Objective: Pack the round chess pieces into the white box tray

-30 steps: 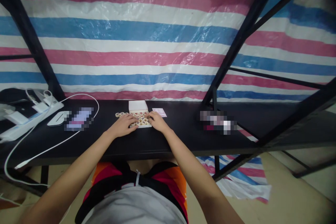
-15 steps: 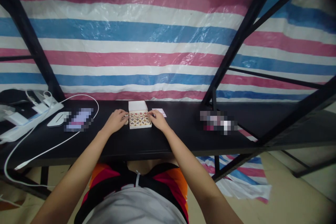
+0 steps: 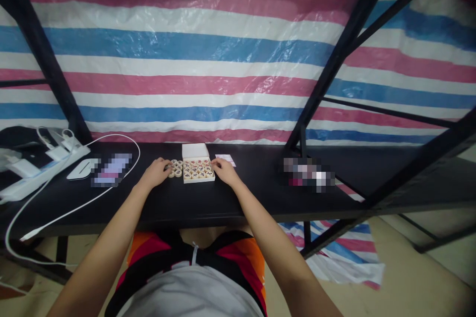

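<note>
A small white box (image 3: 199, 180) stands on the black table with its lid raised at the back. Rows of round Chinese chess pieces (image 3: 199, 170) fill it, marked in red and dark characters. Just left of the box lies a cluster of loose chess pieces (image 3: 177, 169). My left hand (image 3: 156, 173) rests at the left side of this cluster, its bent fingers apart and touching the nearest pieces. At the box's right wall, my right hand (image 3: 224, 170) holds the rim between its fingertips. The undersides of both hands are hidden.
A pink-white paper (image 3: 226, 159) lies behind my right hand. To the left are a blurred phone (image 3: 113, 169), a white cable (image 3: 70, 210) and a power strip (image 3: 44, 168). A blurred item (image 3: 307, 172) sits right, by the black metal frame (image 3: 327, 77). Striped sheeting (image 3: 193, 79) hangs behind.
My left hand has moved left, away from the box, and the loose pieces it covered now show. My right hand has shifted slightly right, from over the pieces to the box's edge.
</note>
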A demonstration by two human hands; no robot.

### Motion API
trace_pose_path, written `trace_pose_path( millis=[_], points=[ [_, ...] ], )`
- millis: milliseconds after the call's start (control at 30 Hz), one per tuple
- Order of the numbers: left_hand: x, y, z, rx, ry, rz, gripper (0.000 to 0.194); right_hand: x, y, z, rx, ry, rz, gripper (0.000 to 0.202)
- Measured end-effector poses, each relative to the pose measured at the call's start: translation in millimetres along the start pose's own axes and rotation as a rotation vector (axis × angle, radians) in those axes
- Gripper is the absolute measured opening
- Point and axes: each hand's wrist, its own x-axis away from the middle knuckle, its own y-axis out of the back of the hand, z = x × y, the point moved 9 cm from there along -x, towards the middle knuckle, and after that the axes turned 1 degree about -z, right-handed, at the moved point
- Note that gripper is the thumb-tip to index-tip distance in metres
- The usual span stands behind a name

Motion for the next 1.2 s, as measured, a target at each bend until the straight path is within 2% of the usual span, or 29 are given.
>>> trace_pose_path(
  millis=[300, 500, 700, 867, 1033, 1133, 1200],
  points=[
    [2.9, 1.4, 1.1, -0.006, 0.054, 0.055, 0.027, 0.7, 0.1, 3.8, 0.008, 0.01, 0.015, 0.019],
    [1.0, 2.3, -2.6, 0.026, 0.018, 0.065, 0.022, 1.1, -0.2, 2.5, -0.003, -0.003, 0.024, 0.021],
    [4.7, 13.8, 3.8, -0.05, 0.115, -0.002, 0.028, 1.2, -1.2, 2.6, -0.001, -0.007, 0.03, 0.021],
    [5.4, 7.2, 9.1, -0.091, 0.152, 0.06, 0.027, 2.3, -0.4, 3.0, 0.001, -0.029, 0.034, 0.023],
    [4.3, 5.8, 11.9, -0.09, 0.168, 0.07, 0.026, 2.8, -0.9, 2.6, -0.006, -0.033, 0.039, 0.023],
    [4.5, 9.4, 11.4, -0.083, 0.17, 0.055, 0.025, 2.2, -0.3, 2.3, -0.003, -0.032, 0.031, 0.022],
    [4.3, 15.4, 7.8, -0.067, 0.158, 0.006, 0.024, 1.7, 0.6, 3.7, -0.001, -0.022, 0.022, 0.021]
  ],
)
